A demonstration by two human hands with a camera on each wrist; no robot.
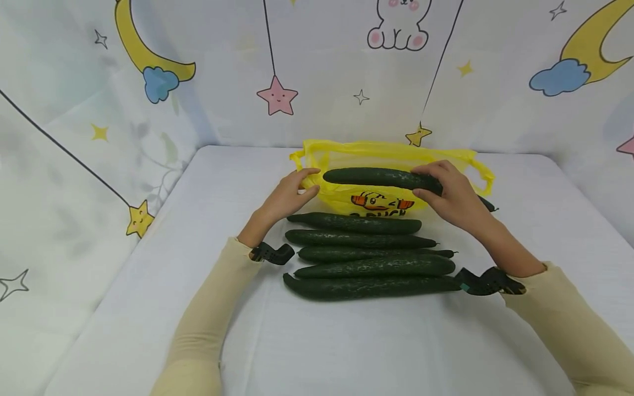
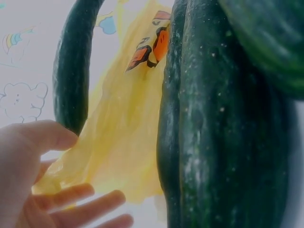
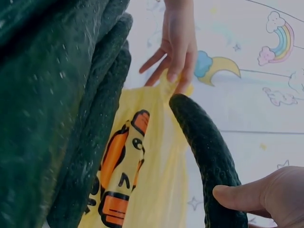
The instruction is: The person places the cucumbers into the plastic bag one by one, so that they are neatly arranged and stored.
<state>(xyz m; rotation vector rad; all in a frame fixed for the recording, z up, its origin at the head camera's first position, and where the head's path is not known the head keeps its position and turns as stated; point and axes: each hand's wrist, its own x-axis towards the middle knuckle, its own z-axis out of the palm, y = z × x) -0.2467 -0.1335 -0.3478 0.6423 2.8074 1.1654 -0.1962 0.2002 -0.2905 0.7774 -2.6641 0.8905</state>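
In the head view, my right hand (image 1: 448,195) grips a long dark green cucumber (image 1: 371,176) near its right part, thumb in front. The cucumber lies roughly level in front of the mouth of a yellow plastic bag (image 1: 337,198) with a printed duck face. At the bag's left side, my left hand (image 1: 289,197) holds the handle area between thumb and forefinger. Its other fingers (image 2: 90,211) are spread in the left wrist view. The right wrist view shows my right thumb (image 3: 237,194) pressed on the cucumber, its tip close to the left hand. Part of the right fingers is hidden.
Several more cucumbers (image 1: 371,287) lie side by side across the white table (image 1: 346,346), between my forearms and the bag. Behind the table hangs a white cloth (image 1: 327,66) printed with stars, moons and clouds. The bag's right handle (image 1: 487,176) hangs loose.
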